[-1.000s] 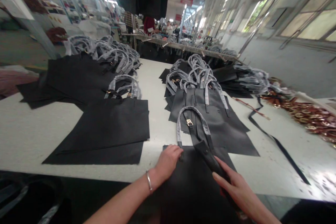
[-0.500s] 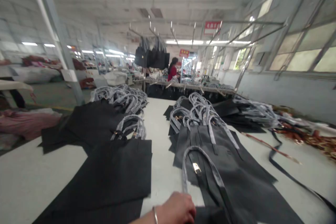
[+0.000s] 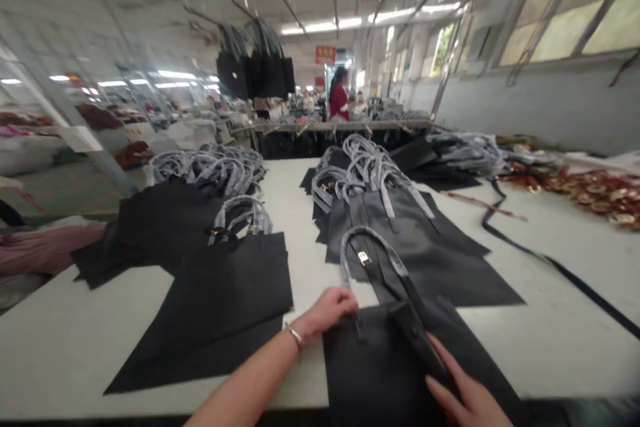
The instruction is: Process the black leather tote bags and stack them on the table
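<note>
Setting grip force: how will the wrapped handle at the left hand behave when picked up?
The wrapped handle likely flexes but springs back, given its rounded arch. Its glossy-looking wrap suggests a slippery surface. It may drag the black panel along, since its lower end lies over that panel.

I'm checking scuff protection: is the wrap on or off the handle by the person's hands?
On: pale wrap covers the arch of the handle, while the stretch nearer the right hand shows bare black.
</note>
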### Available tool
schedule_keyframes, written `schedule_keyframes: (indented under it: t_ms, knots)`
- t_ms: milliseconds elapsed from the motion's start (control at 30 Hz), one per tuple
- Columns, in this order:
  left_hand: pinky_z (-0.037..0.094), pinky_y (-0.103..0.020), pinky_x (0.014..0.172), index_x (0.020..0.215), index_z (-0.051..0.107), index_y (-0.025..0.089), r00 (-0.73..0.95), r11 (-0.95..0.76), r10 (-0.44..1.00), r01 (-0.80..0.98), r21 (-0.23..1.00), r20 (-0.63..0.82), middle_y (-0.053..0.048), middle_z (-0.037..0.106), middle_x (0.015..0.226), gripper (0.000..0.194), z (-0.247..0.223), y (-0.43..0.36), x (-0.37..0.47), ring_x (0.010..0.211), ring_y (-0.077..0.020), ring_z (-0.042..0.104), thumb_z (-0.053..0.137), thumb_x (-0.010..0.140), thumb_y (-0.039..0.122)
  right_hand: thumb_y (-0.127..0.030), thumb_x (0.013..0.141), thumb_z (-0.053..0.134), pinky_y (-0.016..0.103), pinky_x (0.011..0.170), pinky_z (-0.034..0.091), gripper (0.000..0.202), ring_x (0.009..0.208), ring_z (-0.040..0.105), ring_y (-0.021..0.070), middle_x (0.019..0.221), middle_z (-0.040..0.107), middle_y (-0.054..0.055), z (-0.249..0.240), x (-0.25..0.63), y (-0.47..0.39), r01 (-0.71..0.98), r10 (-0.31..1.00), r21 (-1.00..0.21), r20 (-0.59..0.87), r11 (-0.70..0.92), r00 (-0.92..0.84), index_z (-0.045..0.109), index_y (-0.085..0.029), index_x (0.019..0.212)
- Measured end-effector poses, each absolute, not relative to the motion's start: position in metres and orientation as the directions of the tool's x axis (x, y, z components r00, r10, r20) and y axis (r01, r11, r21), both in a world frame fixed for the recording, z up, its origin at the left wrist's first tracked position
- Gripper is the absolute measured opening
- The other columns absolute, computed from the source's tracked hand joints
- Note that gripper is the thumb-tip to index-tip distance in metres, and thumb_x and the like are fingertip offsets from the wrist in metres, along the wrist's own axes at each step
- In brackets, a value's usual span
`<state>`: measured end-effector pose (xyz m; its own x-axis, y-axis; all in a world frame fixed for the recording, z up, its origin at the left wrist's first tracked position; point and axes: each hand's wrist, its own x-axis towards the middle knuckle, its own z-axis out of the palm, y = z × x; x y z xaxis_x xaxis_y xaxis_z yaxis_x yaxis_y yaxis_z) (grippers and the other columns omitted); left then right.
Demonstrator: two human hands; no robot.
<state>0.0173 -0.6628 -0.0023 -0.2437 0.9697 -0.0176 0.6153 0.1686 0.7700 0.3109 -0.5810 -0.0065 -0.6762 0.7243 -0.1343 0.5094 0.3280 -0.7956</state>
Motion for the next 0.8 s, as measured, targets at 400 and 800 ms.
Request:
schedule_keyframes:
  t_ms: [400, 800]
  knots:
    - [0.039, -0.029, 0.072, 0.064, 0.058, 0.018, -0.402, 0.407, 0.892, 0.519, 0.752, -0.205, 0.000, 0.058, 0.066, 0.024, 0.000, -0.672, 0.030, 0.076, -0.0216, 0.056, 0.076, 0.060, 0.033, -0.051, 0.086, 0.053, 0.032, 0.066, 0.053, 0.069, 0.068, 0.066, 0.0234, 0.094, 0.071, 0.005, 0.012, 0.311, -0.594, 0.506, 0.739, -0.840, -0.211, 0.198, -0.640, 0.035, -0.022, 0.146]
    - [0.039, -0.024, 0.061, 0.077, 0.056, 0.015, -0.445, 0.212, 0.878, 0.027, 0.977, -0.178, -0.001, 0.058, 0.071, 0.027, -0.014, -0.669, 0.060, 0.066, -0.0138, 0.052, 0.061, 0.073, 0.042, -0.048, 0.080, 0.060, 0.019, 0.037, 0.036, 0.074, 0.040, 0.048, 0.0083, 0.067, 0.055, -0.004, 0.072, 0.299, -0.601, 0.428, 0.410, -0.883, -0.468, -0.192, -0.783, 0.037, -0.016, 0.142]
